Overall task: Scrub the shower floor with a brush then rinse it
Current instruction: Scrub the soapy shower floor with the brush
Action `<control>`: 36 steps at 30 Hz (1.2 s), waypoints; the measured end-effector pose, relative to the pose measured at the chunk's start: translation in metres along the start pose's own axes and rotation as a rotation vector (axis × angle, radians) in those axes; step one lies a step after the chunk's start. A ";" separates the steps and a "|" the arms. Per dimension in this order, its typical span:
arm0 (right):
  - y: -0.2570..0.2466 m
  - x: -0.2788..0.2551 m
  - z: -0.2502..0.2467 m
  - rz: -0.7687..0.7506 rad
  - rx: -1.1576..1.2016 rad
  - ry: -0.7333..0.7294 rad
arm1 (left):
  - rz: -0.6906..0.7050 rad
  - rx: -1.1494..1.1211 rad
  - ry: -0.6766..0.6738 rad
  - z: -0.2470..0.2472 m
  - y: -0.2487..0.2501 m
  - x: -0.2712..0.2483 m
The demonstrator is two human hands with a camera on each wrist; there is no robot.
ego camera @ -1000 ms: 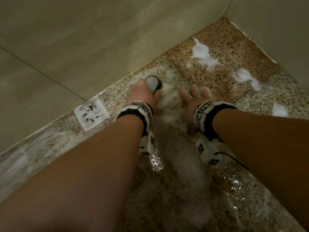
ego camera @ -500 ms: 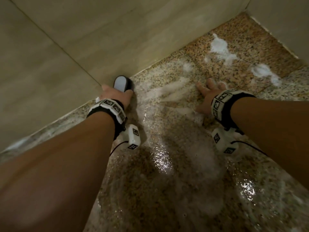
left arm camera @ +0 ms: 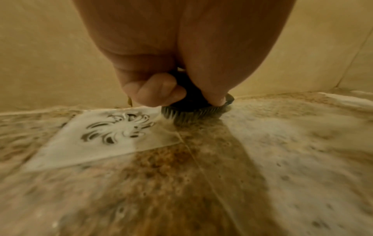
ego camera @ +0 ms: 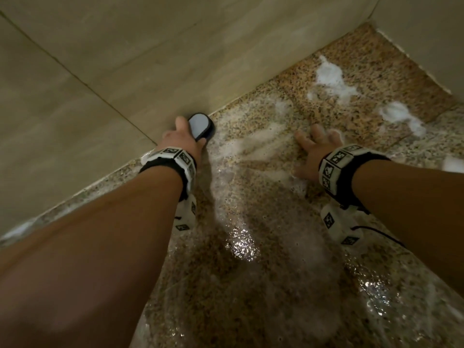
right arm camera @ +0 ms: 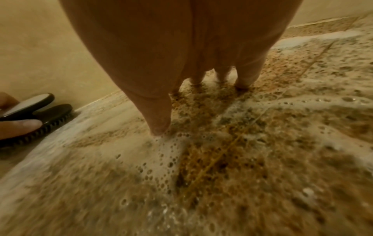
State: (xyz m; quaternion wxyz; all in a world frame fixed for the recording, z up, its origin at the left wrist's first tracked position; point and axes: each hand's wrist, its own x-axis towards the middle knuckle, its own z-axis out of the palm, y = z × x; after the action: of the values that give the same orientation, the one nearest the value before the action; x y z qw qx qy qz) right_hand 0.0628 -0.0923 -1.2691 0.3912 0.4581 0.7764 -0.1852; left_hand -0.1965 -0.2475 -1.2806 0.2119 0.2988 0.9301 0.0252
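Note:
My left hand [ego camera: 181,139] grips a dark scrub brush [ego camera: 200,126] with a pale top, pressed bristles-down on the speckled shower floor [ego camera: 263,222] right at the foot of the wall. In the left wrist view my fingers [left arm camera: 159,91] curl round the brush [left arm camera: 193,110] beside the white drain cover [left arm camera: 113,132]. The brush [right arm camera: 38,116] also shows at the left of the right wrist view. My right hand [ego camera: 317,144] lies flat on the wet, soapy floor with its fingers [right arm camera: 159,119] spread, holding nothing.
Beige tiled walls [ego camera: 125,59] meet the floor on the left and at the far right corner. White foam clumps [ego camera: 331,79] sit near that corner. Soapy water [ego camera: 241,244] glistens across the floor between my arms.
The left hand has slid the brush leftward from the middle of the floor to the wall's base, past the drain cover. The right hand has stayed planted on the floor.

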 end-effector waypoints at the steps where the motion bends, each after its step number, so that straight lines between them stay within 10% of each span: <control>1: 0.000 -0.001 0.000 0.001 0.004 -0.005 | 0.001 -0.009 0.001 0.001 0.002 0.002; 20: 0.006 -0.002 0.001 -0.041 0.088 -0.040 | 0.070 -0.075 -0.071 0.013 0.120 0.039; 27: 0.006 -0.001 0.001 -0.038 0.085 -0.037 | 0.313 0.038 -0.196 0.020 0.162 0.007; 36: 0.006 0.007 -0.001 -0.044 -0.080 0.005 | 0.358 0.090 -0.195 0.035 0.116 -0.047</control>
State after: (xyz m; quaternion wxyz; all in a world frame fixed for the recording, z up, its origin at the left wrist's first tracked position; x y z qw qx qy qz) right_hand 0.0654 -0.0847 -1.2739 0.4030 0.4252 0.7942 -0.1613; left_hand -0.0847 -0.1822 -1.2746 0.2796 0.4693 0.8376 -0.0081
